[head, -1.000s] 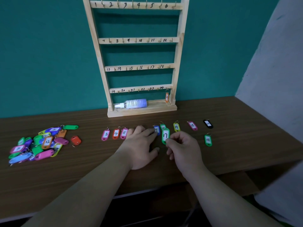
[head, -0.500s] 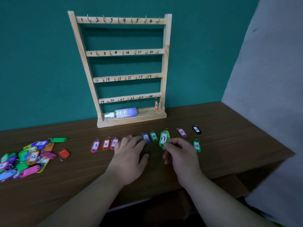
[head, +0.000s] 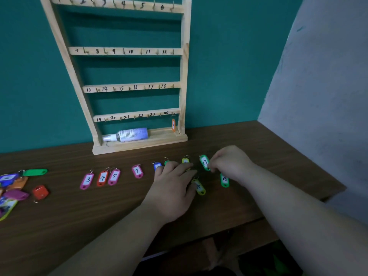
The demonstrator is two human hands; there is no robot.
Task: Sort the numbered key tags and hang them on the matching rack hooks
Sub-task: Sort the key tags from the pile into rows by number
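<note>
Right of centre in the frame, our right hand (head: 231, 163) pinches the green plastic key tag marked 17 (head: 204, 162) by its lower end. We cannot tell whether the tag touches the brown wooden table (head: 278, 152) or hangs just above it. Just to the left, our left hand (head: 173, 190) lies flat with its fingers stretched out, gripping nothing. Its fingertips rest over a blue tag (head: 157, 166), a small green tag (head: 167, 162) and a yellow-green tag (head: 185, 160) in the row. A yellow tag (head: 199, 188) lies slanted beside the left thumb, and the green tag marked 18 (head: 224, 179) sits just below the right hand.

Further left along the row lie the pink tag 3 (head: 87, 180), the red tag 4 (head: 102, 177), the pink tag 5 (head: 114, 176) and the pink tag 7 (head: 137, 171). At the left edge sits a heap of mixed-colour tags (head: 14, 182). Behind, in the upper middle, stands the pale wooden rack (head: 184, 66) of numbered hooks. Only an orange tag (head: 173, 125) hangs there, at hook 24, and a clear spray bottle (head: 127, 135) lies on its base.

We judge that we are in the sorting step, fitting 17 into numeric order beside 18. The next move calls for laying it flat in that gap, letting go, then reaching to the heap.
</note>
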